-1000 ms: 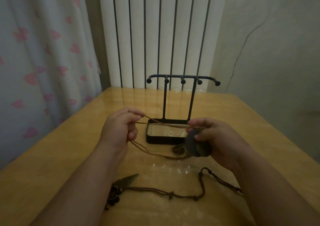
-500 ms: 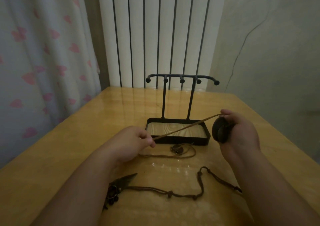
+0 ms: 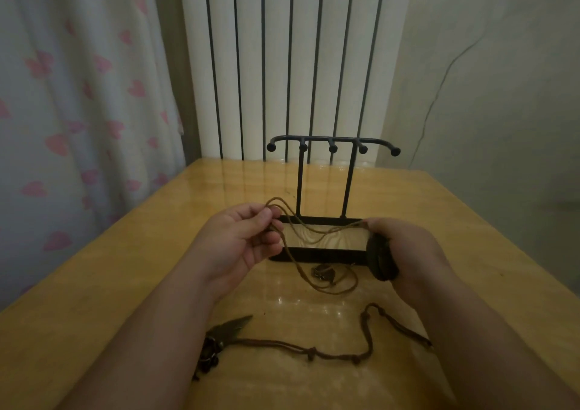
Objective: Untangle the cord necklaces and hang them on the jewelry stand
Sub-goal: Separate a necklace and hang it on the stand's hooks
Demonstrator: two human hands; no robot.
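While pinching tan cord [image 3: 317, 231] with left hand [image 3: 241, 241] and gripping dark round pendant [image 3: 381, 260] with right hand [image 3: 408, 248], held both before jewelry stand [image 3: 300, 183], well inside table [image 3: 445, 221] edges

Left hand [image 3: 241, 243] lifts and closes in, tan cord [image 3: 323, 230] goes from taut to slack, looping above its fingers, right hand [image 3: 408, 249] brings the dark round pendant [image 3: 381, 259] inward

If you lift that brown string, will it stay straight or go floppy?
Probably floppy: the cord sags in loops between the left hand and right hand. The round pendant looks solid, so it would likely swing and pull the cord taut.
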